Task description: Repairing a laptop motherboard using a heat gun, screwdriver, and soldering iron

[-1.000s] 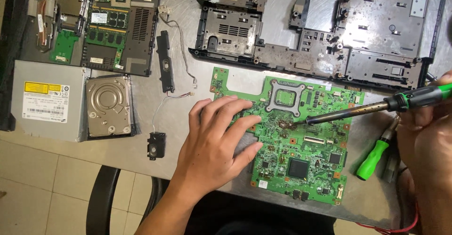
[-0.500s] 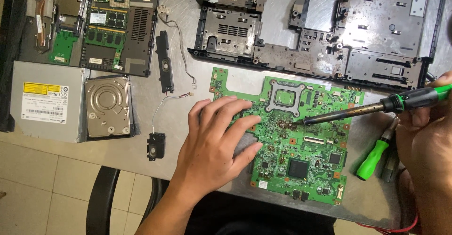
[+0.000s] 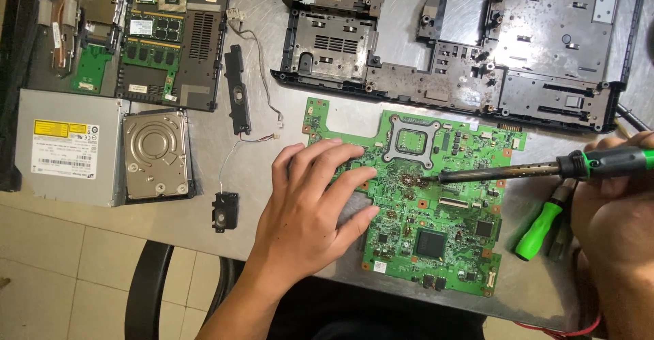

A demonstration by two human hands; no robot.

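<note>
Motherboard (image 3: 436,224), green and bare, lies flat on the grey metal counter (image 3: 286,217) near its front edge, with the left hand (image 3: 310,207) spread open and pressed on its left part, fingers splayed and gripping nothing. The right hand (image 3: 616,207) is closed around the green handle of a soldering iron (image 3: 518,171), whose dark shaft reaches leftward so the tip sits at a brownish, scorched-looking patch just below the square processor socket (image 3: 411,141); whether the tip actually touches the board I cannot tell from this head view.

The risks, as I judge them: the left fingertips lie near the hot tip, so a slip of either hand could burn skin; lingering heat could lift pads or char more of the board; and the iron's shaft could brush neighbouring components.

Around it, the counter is crowded: a green-handled screwdriver (image 3: 539,229) just right of the board, a stripped laptop base (image 3: 477,47) behind, a hard drive (image 3: 155,155) and optical drive (image 3: 67,146) at left, small speakers (image 3: 236,98) with thin wires. Pale floor tiles (image 3: 61,272) and a dark chair (image 3: 146,292) show below the counter edge.
</note>
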